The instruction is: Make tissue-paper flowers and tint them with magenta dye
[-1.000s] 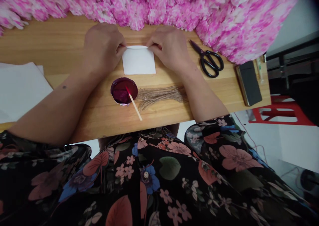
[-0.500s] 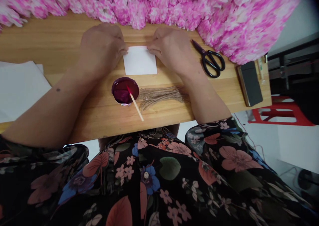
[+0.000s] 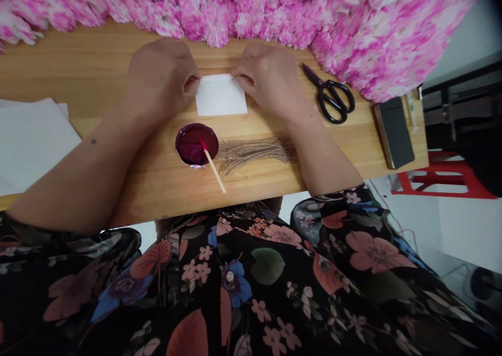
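A small white sheet of paper (image 3: 221, 95) lies on the wooden table, its far edge between my two hands. My left hand (image 3: 164, 73) pinches the far left corner between thumb and fingers. At the far right corner, my right hand (image 3: 269, 79) pinches the paper in the same way. Nearer to me stands a dark purple-red round lid (image 3: 190, 149) with red liquid in it. A thin wooden stick (image 3: 215, 171) with a red tip leans over its rim. Beside it lies a bundle of thin brown twine (image 3: 254, 152), partly behind my right forearm.
Black-handled scissors (image 3: 331, 94) lie right of my right hand. A dark phone (image 3: 394, 133) rests near the table's right edge. White sheets (image 3: 33, 141) are at the left. Pink flowers (image 3: 251, 11) line the back. A red stool (image 3: 443, 175) stands beyond the table.
The far edge of the paper, curved up a second ago, now looks flatter with a crease along it. Both hands stay at its corners and shift only slightly.
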A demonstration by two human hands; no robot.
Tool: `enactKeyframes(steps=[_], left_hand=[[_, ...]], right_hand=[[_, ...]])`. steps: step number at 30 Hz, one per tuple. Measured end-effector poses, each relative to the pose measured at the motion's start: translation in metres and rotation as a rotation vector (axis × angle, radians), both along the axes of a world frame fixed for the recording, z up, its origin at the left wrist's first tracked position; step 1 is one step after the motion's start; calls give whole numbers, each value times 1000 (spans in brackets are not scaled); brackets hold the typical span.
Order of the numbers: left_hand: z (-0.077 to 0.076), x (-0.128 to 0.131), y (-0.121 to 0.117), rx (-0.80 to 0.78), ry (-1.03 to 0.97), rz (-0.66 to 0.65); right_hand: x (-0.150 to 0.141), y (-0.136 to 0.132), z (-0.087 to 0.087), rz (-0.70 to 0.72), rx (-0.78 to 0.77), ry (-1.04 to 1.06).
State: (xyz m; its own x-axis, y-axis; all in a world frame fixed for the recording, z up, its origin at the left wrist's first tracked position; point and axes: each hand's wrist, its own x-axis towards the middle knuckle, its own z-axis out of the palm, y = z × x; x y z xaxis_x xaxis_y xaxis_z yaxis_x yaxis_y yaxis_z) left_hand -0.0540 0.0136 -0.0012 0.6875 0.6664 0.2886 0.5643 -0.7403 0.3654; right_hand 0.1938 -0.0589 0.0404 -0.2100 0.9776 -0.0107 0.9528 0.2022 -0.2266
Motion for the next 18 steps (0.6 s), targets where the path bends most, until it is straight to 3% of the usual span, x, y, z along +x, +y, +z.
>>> enactKeyframes(steps=[4, 11, 18], left_hand=[[-6, 2, 3, 108, 100, 71], [-2, 3, -4, -109, -95, 156], [3, 7, -11, -162, -105, 154]], right_hand=[[7, 5, -9, -2, 37, 187], [10, 10, -23, -125, -16, 556], [15, 14, -24, -5, 37, 553]])
